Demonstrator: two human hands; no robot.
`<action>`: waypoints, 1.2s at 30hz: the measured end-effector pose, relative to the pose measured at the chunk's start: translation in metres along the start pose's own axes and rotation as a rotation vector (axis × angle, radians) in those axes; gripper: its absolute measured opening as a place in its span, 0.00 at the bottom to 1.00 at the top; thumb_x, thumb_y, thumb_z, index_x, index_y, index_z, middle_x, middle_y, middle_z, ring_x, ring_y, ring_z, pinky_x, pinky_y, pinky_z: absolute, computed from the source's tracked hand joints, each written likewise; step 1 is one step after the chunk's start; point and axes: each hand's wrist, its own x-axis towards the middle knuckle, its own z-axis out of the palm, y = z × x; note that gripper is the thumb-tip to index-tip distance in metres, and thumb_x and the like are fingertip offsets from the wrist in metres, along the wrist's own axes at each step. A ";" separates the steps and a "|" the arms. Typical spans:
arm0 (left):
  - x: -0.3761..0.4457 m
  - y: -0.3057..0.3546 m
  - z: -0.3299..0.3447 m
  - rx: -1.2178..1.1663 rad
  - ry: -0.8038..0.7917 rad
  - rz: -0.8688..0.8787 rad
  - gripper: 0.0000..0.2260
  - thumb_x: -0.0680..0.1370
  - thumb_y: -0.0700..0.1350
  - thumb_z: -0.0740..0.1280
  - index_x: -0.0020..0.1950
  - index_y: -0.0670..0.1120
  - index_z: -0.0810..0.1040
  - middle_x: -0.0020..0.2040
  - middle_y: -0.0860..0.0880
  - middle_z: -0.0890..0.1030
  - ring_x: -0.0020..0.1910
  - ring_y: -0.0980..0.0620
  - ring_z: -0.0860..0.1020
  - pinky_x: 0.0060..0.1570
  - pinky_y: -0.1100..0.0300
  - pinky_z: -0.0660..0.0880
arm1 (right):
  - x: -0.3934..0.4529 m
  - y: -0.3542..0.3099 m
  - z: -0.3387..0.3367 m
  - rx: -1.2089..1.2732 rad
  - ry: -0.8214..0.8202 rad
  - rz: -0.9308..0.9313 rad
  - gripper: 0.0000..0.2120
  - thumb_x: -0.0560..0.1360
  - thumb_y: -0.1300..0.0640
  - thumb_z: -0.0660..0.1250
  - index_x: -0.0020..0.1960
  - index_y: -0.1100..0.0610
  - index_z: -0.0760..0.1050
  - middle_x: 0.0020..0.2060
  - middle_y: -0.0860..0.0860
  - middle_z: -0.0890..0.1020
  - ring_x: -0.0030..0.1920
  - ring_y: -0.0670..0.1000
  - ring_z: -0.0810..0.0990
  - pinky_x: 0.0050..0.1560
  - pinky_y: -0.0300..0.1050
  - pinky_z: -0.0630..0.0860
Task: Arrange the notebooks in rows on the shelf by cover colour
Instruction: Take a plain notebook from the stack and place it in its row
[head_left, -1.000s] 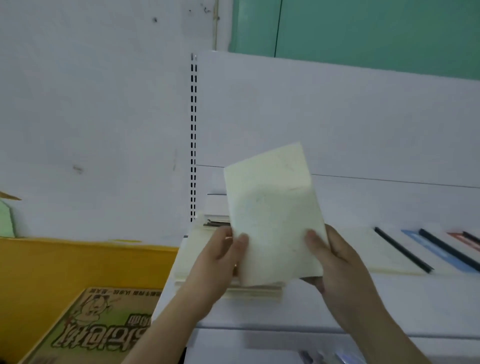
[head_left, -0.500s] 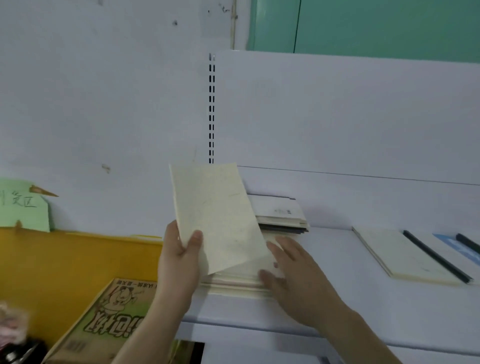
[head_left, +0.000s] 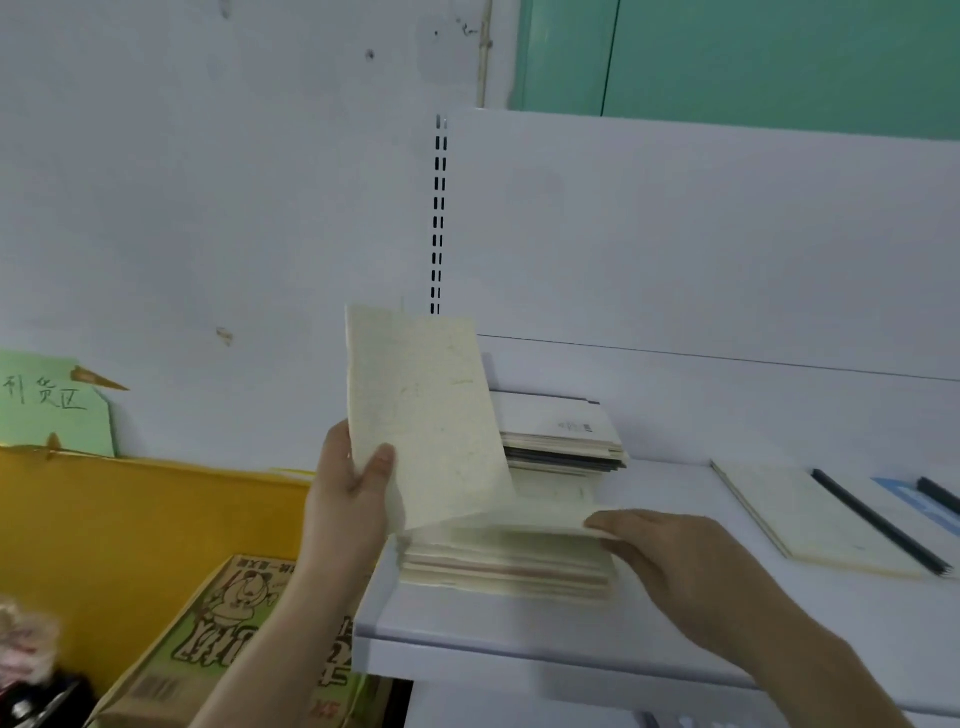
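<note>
My left hand (head_left: 353, 493) grips a cream notebook (head_left: 428, 415) by its lower left edge and holds it upright over the left end of the white shelf (head_left: 519, 631). Below it lies a stack of cream notebooks (head_left: 504, 564). My right hand (head_left: 670, 553) rests on the stack's right end, fingertips touching its top cover. Behind stands a second stack (head_left: 561, 434) with white, dark and cream covers. To the right, a cream notebook with a black spine (head_left: 821, 519) lies flat, and a blue notebook (head_left: 919, 499) is cut off by the frame edge.
A slotted upright (head_left: 439, 218) marks the shelf's back left corner. Left of the shelf is a yellow bin wall (head_left: 130, 519) with a green printed carton (head_left: 223, 639) inside and a green paper sign (head_left: 52, 405) on the wall.
The cream notebook has passed from both hands to my left hand alone and moved left. My right hand dropped onto the cream stack and now lies along its right end.
</note>
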 end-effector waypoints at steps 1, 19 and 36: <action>0.003 0.000 0.000 0.005 0.008 0.006 0.10 0.83 0.44 0.61 0.64 0.54 0.70 0.51 0.56 0.80 0.48 0.57 0.79 0.37 0.62 0.74 | -0.005 0.003 -0.011 0.046 0.044 0.026 0.14 0.80 0.45 0.57 0.61 0.42 0.76 0.50 0.32 0.80 0.48 0.36 0.79 0.48 0.31 0.74; -0.051 0.018 0.070 -0.203 -0.289 -0.080 0.08 0.81 0.55 0.61 0.58 0.57 0.74 0.51 0.57 0.82 0.51 0.57 0.81 0.50 0.53 0.80 | -0.004 -0.033 0.001 0.938 0.512 0.846 0.12 0.80 0.51 0.60 0.44 0.56 0.78 0.42 0.51 0.82 0.45 0.52 0.78 0.47 0.52 0.75; -0.112 0.023 0.212 0.070 -0.444 0.106 0.06 0.84 0.48 0.56 0.60 0.50 0.66 0.46 0.61 0.74 0.40 0.75 0.73 0.34 0.74 0.70 | -0.098 0.057 -0.046 0.480 0.366 0.760 0.13 0.78 0.57 0.63 0.56 0.39 0.73 0.42 0.36 0.81 0.40 0.37 0.78 0.37 0.32 0.72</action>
